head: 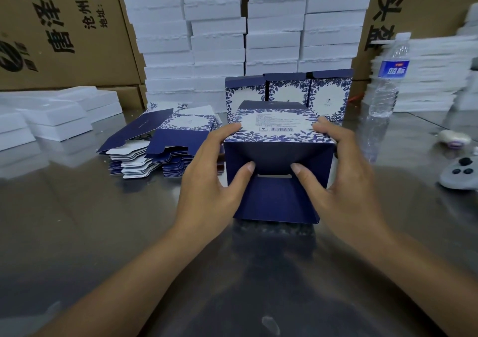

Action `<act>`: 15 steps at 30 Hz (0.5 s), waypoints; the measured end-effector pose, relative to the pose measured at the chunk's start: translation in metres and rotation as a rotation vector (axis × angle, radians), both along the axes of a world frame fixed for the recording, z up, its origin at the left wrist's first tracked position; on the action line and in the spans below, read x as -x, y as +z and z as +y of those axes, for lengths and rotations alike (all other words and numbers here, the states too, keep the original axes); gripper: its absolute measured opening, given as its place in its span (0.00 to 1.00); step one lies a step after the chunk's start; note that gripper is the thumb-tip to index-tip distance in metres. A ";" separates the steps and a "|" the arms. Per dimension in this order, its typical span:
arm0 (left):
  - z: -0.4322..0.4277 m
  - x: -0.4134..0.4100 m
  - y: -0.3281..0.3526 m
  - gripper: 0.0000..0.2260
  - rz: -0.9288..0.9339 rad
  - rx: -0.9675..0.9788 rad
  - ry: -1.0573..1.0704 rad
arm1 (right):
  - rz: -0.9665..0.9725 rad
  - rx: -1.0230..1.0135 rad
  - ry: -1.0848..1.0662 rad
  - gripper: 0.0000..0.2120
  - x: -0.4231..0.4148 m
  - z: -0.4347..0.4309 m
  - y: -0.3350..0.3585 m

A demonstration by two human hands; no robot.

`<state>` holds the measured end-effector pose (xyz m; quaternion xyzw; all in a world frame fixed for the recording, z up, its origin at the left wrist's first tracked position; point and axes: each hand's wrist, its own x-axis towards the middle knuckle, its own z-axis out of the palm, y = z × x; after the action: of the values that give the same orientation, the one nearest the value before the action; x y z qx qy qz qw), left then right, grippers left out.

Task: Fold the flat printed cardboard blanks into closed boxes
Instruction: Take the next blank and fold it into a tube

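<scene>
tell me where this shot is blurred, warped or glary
Head view: the box, left hand and right hand are sharp; the water bottle and white stacks at the right edge smear; the wide lens tilts the brown carton; the table mirrors the box.

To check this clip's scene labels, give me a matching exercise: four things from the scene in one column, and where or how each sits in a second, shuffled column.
Things:
1. flat blanks
2. water bottle
3. standing boxes
4. half-folded box

Places or states:
A. held between the left hand and right hand, end flaps not yet closed
B. upright on the right side
C. in a row behind the held box
D. piled on the table, left of the hands

Pairs: 1-D; 2-B; 3-C; 4-A
</scene>
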<state>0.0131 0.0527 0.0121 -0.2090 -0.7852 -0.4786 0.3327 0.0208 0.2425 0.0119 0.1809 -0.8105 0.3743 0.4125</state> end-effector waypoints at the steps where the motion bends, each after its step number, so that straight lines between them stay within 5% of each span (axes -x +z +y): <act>1: 0.000 0.000 0.000 0.23 0.003 0.001 -0.001 | 0.004 -0.001 0.001 0.26 0.000 0.000 0.000; 10: -0.002 0.000 0.002 0.25 -0.050 -0.017 -0.053 | -0.104 0.090 0.073 0.27 -0.001 0.002 0.003; 15: -0.002 0.003 0.003 0.20 -0.108 -0.113 -0.087 | -0.112 0.306 0.225 0.11 0.002 0.001 0.004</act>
<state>0.0104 0.0509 0.0154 -0.1980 -0.7640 -0.5466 0.2800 0.0190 0.2431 0.0162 0.1845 -0.7404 0.5466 0.3450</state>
